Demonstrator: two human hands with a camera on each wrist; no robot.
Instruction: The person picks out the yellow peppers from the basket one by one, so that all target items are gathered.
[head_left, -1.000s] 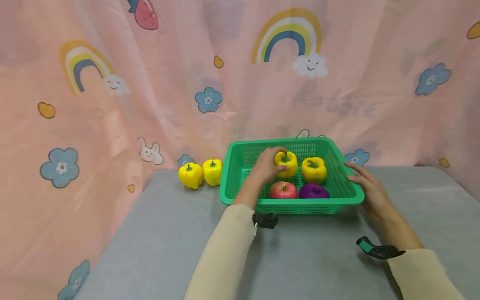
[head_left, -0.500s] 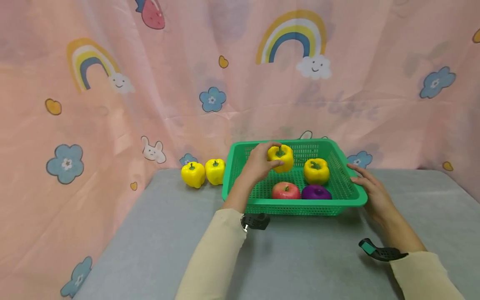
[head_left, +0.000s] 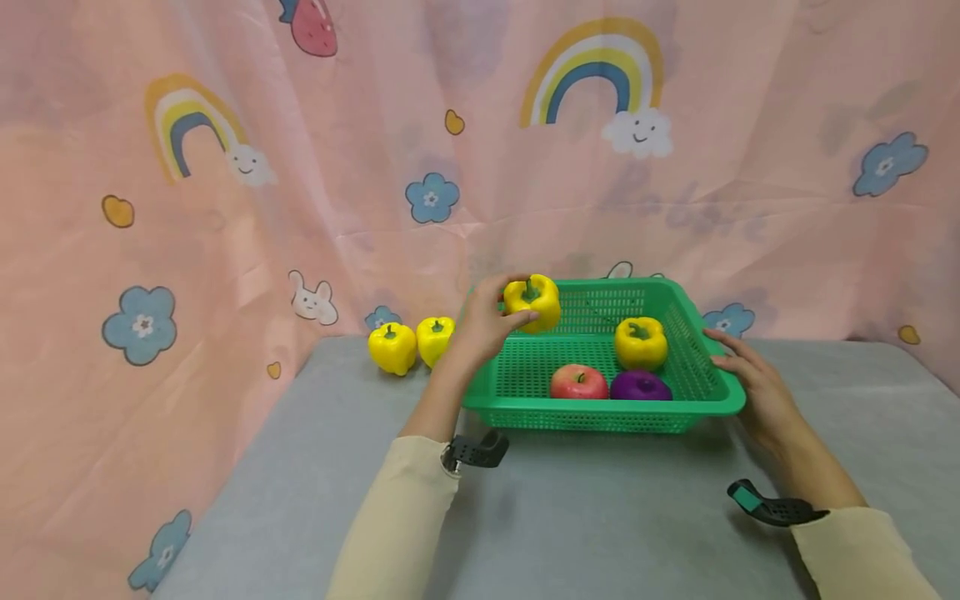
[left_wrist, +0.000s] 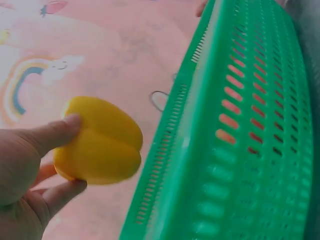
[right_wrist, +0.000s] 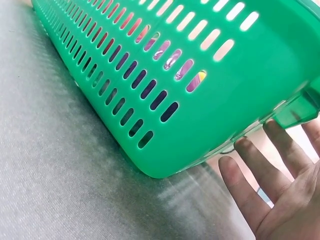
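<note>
Two arms (head_left: 393, 512) outstretched: left hand (head_left: 476, 329) pinching a yellow pepper (head_left: 542, 308), right hand (head_left: 761, 396) spread against green basket (head_left: 600, 406).

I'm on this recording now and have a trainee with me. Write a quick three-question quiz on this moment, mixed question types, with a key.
1. True or false: the left hand holds a yellow bell pepper raised off the floor of the green basket.

2. Inside the basket, what sits beside the red apple, on the side toward the right hand?
A) a banana
B) a round purple item
C) a carrot

3. How many yellow bell peppers rest on the grey table outside the basket?

Key: 1. True. 2. B. 3. Two.
</note>
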